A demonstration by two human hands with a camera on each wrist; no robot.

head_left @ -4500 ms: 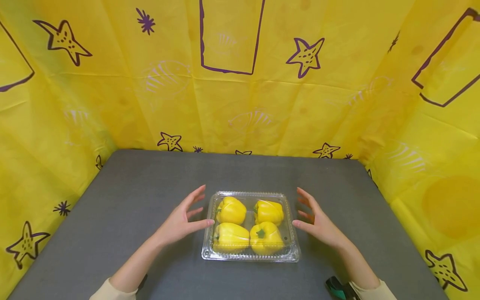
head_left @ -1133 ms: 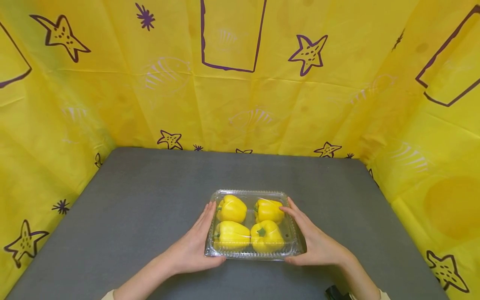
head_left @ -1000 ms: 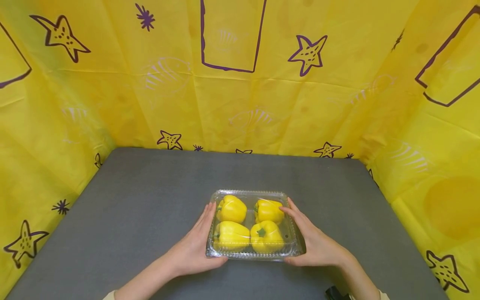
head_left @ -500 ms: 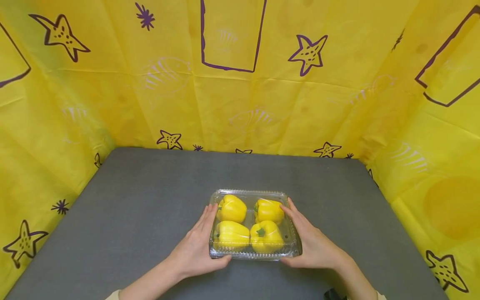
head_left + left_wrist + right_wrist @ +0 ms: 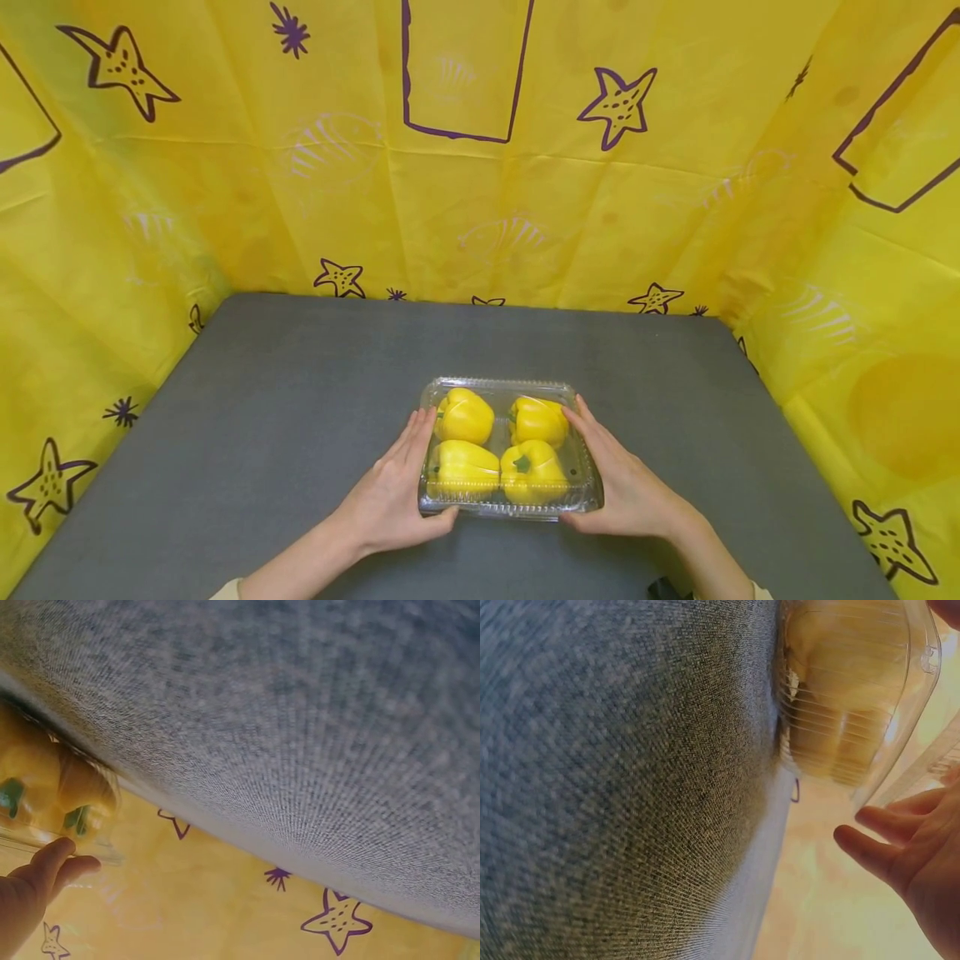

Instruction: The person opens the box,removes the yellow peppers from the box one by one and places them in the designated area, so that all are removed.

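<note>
A clear plastic clamshell box (image 5: pixel 517 510) with a ribbed rim sits near the front middle of the table. Several yellow bell peppers (image 5: pixel 532 471) show through its lid, some with green stems. My left hand (image 5: pixel 390 500) grips the box's left side, thumb at the front corner and fingers along the side. On the opposite side my right hand (image 5: pixel 633 492) holds it likewise, fingertips over the upper right edge. In the left wrist view, fingertips (image 5: pixel 61 850) meet the rim. The right wrist view shows fingers (image 5: pixel 881 825) close by the box's edge (image 5: pixel 900 735).
The grey table (image 5: pixel 300 367) is bordered by a yellow cloth (image 5: pixel 480 192) printed with purple starfish and pale fish, at the back and both sides. A small black object (image 5: pixel 663 588) lies at the bottom edge by the right forearm.
Earlier, both hands were spread apart beside the box; they have since closed in and taken hold of its sides. Over the last second, the thumbs shifted slightly inward along its front edge.
</note>
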